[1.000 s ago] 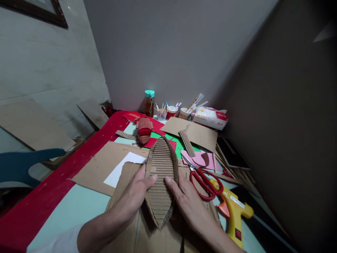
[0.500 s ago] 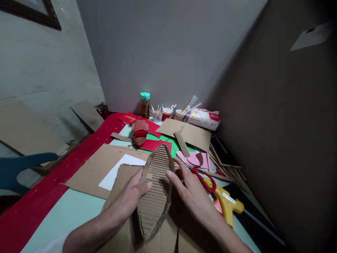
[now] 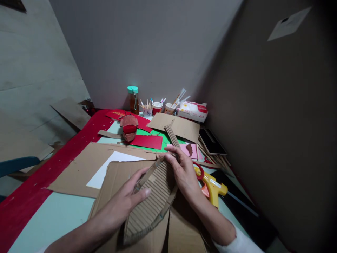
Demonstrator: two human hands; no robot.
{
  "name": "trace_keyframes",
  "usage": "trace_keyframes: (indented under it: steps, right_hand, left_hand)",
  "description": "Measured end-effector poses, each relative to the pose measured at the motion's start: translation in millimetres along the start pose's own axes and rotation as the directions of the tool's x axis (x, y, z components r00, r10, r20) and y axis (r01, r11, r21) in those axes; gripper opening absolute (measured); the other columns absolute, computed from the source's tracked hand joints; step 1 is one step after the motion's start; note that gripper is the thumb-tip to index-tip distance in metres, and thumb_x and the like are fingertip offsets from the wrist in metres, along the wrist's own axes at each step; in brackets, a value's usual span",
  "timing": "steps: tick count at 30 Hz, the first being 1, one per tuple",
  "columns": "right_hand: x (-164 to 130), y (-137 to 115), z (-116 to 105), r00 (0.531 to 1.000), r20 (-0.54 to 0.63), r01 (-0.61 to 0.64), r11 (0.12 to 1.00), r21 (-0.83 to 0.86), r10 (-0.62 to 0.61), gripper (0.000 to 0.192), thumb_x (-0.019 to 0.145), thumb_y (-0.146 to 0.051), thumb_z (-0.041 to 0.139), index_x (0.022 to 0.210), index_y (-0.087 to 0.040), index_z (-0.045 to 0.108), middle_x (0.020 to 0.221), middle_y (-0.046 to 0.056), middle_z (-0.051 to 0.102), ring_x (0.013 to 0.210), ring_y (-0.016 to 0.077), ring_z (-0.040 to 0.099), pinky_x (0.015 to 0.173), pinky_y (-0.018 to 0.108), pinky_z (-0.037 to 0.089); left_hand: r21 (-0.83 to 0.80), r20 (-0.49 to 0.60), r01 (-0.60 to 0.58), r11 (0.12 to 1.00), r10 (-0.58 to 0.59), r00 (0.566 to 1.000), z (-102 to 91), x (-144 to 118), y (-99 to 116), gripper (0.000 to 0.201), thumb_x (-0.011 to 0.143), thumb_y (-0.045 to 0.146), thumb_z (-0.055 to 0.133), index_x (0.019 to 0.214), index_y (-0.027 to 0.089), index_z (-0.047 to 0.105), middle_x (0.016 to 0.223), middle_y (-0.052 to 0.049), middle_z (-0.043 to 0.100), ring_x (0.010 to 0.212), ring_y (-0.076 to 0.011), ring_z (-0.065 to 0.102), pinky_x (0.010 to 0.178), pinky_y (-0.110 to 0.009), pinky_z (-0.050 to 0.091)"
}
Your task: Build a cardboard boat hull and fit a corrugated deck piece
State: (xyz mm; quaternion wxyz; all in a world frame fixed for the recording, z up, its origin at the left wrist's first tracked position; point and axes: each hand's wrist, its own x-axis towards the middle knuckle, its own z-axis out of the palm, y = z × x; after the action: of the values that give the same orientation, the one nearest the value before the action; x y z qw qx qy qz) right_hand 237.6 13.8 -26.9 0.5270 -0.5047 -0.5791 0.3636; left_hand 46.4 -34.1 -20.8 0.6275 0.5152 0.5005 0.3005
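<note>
Both arms come in from the near edge of the worktop and meet close to its middle. The left hand (image 3: 126, 200) lies palm down, with the forearm bare and stretched forward from the lower left. Its fingers (image 3: 139, 181) are nearly straight and spread a little, and the thumb points to the right, flat and pressed down. The right hand (image 3: 184, 174) comes from the lower right, and a white sleeve covers the arm near the elbow. The right wrist is bent, the back of the hand faces up, and its fingers (image 3: 171, 158) curl down and inward toward the left, closed in a pinch at the tips.
</note>
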Motion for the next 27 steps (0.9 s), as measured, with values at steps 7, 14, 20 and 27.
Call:
trace_keyframes:
  steps: [7, 14, 20, 27]
  right_hand:
    - [-2.9, -10.0, -1.9, 0.997, -0.074, 0.001, 1.000, 0.029, 0.001, 0.022, 0.096, -0.035, 0.053, 0.107, -0.021, 0.066, 0.104, 0.006, 0.076, 0.101, 0.0216, 0.066, 0.093, 0.036, 0.046]
    - [-5.4, -12.0, -0.3, 0.992, -0.124, 0.016, 1.000, 0.015, -0.015, 0.021, 0.094, -0.033, 0.055, 0.100, -0.020, 0.071, 0.107, 0.007, 0.076, 0.103, 0.0215, 0.066, 0.094, 0.035, 0.045]
    - [0.5, -12.4, -5.2, 0.973, -0.227, 0.046, 0.999, -0.001, -0.045, 0.023, 0.093, -0.033, 0.055, 0.100, -0.019, 0.072, 0.107, 0.007, 0.075, 0.103, 0.0221, 0.064, 0.095, 0.037, 0.045]
    - [-3.4, -18.6, -5.5, 0.955, -0.284, 0.081, 0.996, -0.025, -0.085, 0.022, 0.092, -0.031, 0.055, 0.097, -0.020, 0.073, 0.107, 0.007, 0.073, 0.104, 0.0219, 0.061, 0.098, 0.037, 0.044]
  left_hand:
    - [-0.283, 0.083, 0.206, 0.937, -0.190, 0.978, 3.6, -15.0, -3.5, 0.094, 0.082, 0.043, 0.073, 0.157, 0.029, 0.019, 0.118, -0.014, 0.070, 0.051, -0.0174, 0.070, 0.053, -0.030, 0.055]
    - [-0.266, 0.059, 0.172, 0.949, -0.162, 0.985, 8.4, -7.9, -7.8, 0.092, 0.081, 0.041, 0.072, 0.154, 0.025, 0.019, 0.123, -0.017, 0.066, 0.043, -0.0157, 0.068, 0.045, -0.028, 0.053]
    - [-0.298, -0.020, 0.179, 0.938, -0.193, 0.981, 7.9, -16.4, 2.7, 0.075, 0.086, 0.044, 0.067, 0.150, 0.024, 0.033, 0.141, -0.017, 0.058, 0.058, -0.0198, 0.073, 0.064, -0.039, 0.062]
    - [-0.320, -0.054, 0.124, 0.939, -0.149, 0.987, 8.7, -18.3, 3.3, 0.074, 0.085, 0.038, 0.067, 0.149, 0.018, 0.035, 0.145, -0.020, 0.054, 0.072, -0.0256, 0.075, 0.079, -0.048, 0.063]
